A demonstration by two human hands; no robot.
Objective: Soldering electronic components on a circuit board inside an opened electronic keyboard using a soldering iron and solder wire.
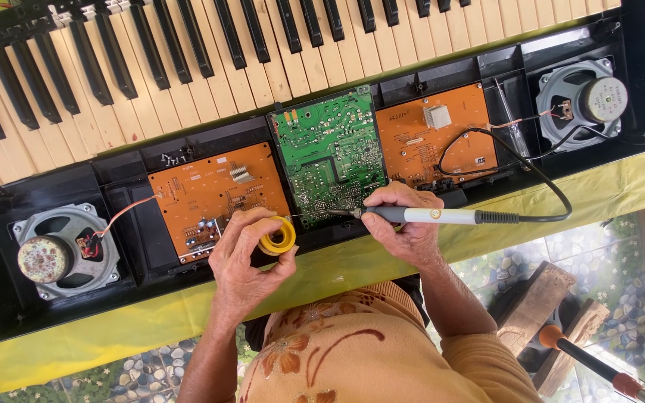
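The soldering iron [419, 216] is lying level across the near edge of the opened keyboard case [636, 89], its long axis running left to right, tip pointing toward the person's left and meeting the lower edge of the green circuit board [330, 153]; the right hand [401, 224] is grasping it round the grey grip, fingers closed over the top, while its black cord [546, 186] is looping away to the right. The left hand [248, 257] is clenching a small yellow solder spool [278, 237], holding it just beside the iron's tip, a thin strand seeming to reach toward the joint, though it is too fine to be sure; so the tip is sitting between the two hands, the spool hand being the nearer to it. Outward, orange boards [214, 194] are flanking the green one, round speakers [61, 250] are sitting at each end of the case, and the keys [263, 52] are stretching beyond; a yellow cloth [621, 183] is covering the table beneath.
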